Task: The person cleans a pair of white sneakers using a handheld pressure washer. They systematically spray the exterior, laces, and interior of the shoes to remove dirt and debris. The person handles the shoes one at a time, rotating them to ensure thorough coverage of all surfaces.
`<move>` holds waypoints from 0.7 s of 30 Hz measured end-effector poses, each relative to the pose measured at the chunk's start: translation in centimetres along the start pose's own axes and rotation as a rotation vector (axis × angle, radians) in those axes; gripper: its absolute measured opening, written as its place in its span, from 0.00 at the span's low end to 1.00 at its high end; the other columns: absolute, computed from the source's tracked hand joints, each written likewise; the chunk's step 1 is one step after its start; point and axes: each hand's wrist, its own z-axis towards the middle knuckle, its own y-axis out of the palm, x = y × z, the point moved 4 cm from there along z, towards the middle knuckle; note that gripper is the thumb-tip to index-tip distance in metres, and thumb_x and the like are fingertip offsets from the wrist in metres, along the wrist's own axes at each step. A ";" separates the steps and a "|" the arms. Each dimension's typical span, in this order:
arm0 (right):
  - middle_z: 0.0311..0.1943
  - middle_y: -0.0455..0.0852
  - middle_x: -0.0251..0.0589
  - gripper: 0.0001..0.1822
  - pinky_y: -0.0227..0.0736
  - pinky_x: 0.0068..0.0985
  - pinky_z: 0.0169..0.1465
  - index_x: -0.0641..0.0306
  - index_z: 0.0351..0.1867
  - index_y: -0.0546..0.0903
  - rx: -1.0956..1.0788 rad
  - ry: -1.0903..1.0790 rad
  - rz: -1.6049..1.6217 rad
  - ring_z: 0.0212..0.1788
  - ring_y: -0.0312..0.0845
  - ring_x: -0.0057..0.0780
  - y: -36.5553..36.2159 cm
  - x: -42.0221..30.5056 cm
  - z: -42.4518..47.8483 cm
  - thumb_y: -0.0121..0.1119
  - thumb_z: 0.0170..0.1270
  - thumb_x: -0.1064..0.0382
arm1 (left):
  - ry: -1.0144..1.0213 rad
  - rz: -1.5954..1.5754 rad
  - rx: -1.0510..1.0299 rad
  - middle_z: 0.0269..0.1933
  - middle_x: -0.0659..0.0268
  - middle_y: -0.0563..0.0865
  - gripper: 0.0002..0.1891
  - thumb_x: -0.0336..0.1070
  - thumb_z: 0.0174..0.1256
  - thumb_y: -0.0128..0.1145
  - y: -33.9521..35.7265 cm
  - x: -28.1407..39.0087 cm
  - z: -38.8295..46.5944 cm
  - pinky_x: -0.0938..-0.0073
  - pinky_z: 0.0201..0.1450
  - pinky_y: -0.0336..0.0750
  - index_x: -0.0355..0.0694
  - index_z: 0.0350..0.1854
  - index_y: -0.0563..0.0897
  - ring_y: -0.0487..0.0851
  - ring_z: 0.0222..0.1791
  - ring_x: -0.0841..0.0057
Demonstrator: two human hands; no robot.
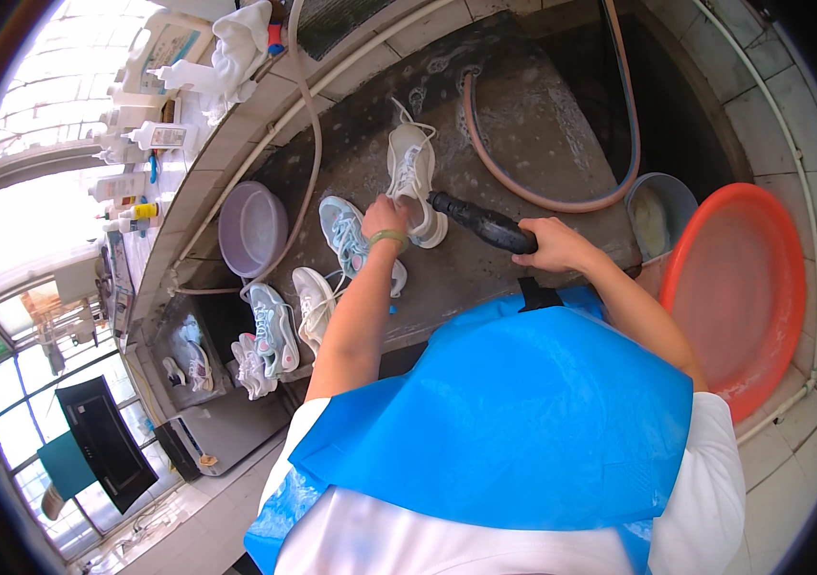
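Note:
A white lace-up sneaker (412,162) lies on the wet dark slab (523,144), its toe pointing away from me and its laces loose. My left hand (383,218), slightly blurred, grips the left side of this shoe near its opening; the fingertips are partly hidden. My right hand (556,244) is wrapped around the end of a black handheld tool (484,221). The tool's tip reaches the right side of the shoe's opening; its exact kind is unclear. Close to my left wrist lies a light blue sneaker (344,230), partly covered by my forearm.
Further left are a white sneaker (313,305), another light blue sneaker (273,327) and a purple basin (253,228). A hose (552,201) loops across the slab. At right stand a grey bucket (667,194) and a large orange basin (739,302). Bottles (164,135) line the ledge.

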 end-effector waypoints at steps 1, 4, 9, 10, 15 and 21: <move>0.39 0.83 0.56 0.24 0.72 0.37 0.50 0.69 0.44 0.80 -0.007 0.002 -0.007 0.47 0.79 0.49 0.1 0.0 -0.1 0.67 0.49 0.55 | 0.045 0.013 0.015 0.34 0.52 0.84 0.12 0.45 0.54 0.59 0.3 0.1 0.7 0.55 0.41 0.75 0.42 0.29 0.79 0.82 0.38 0.52; 0.39 0.83 0.57 0.23 0.72 0.38 0.49 0.69 0.44 0.80 -0.038 -0.030 -0.002 0.47 0.79 0.49 0.2 0.1 -0.4 0.67 0.49 0.55 | 0.195 0.013 0.031 0.34 0.49 0.84 0.11 0.41 0.59 0.52 0.2 0.8 1.7 0.50 0.41 0.75 0.38 0.29 0.77 0.82 0.36 0.49; 0.38 0.83 0.56 0.22 0.72 0.37 0.48 0.67 0.43 0.81 -0.054 0.005 0.023 0.45 0.79 0.49 -0.6 -0.5 -1.3 0.67 0.49 0.56 | 0.533 -0.031 0.001 0.35 0.49 0.83 0.10 0.40 0.61 0.50 -1.4 3.5 1.6 0.50 0.39 0.75 0.37 0.33 0.75 0.81 0.36 0.48; 0.37 0.84 0.56 0.22 0.72 0.37 0.48 0.67 0.43 0.81 -0.053 0.024 0.038 0.44 0.79 0.49 -0.9 -0.6 -1.2 0.67 0.49 0.56 | 0.562 -0.024 -0.011 0.35 0.49 0.83 0.10 0.39 0.62 0.49 -1.6 4.1 1.6 0.50 0.39 0.74 0.37 0.34 0.75 0.81 0.36 0.48; 0.37 0.84 0.55 0.22 0.72 0.38 0.48 0.67 0.42 0.81 -0.092 0.069 -0.073 0.45 0.79 0.48 -1.8 -0.4 -0.8 0.66 0.48 0.55 | 0.574 0.011 -0.081 0.37 0.48 0.82 0.09 0.38 0.62 0.50 -1.4 5.0 1.2 0.50 0.40 0.74 0.36 0.34 0.75 0.81 0.36 0.48; 0.30 0.83 0.53 0.18 0.71 0.37 0.43 0.70 0.36 0.80 0.015 -0.013 -0.021 0.39 0.79 0.47 -2.1 -0.1 -0.3 0.67 0.49 0.58 | 0.553 -0.078 -0.052 0.35 0.45 0.83 0.11 0.39 0.63 0.50 -1.4 4.4 0.9 0.50 0.41 0.74 0.35 0.33 0.75 0.81 0.38 0.46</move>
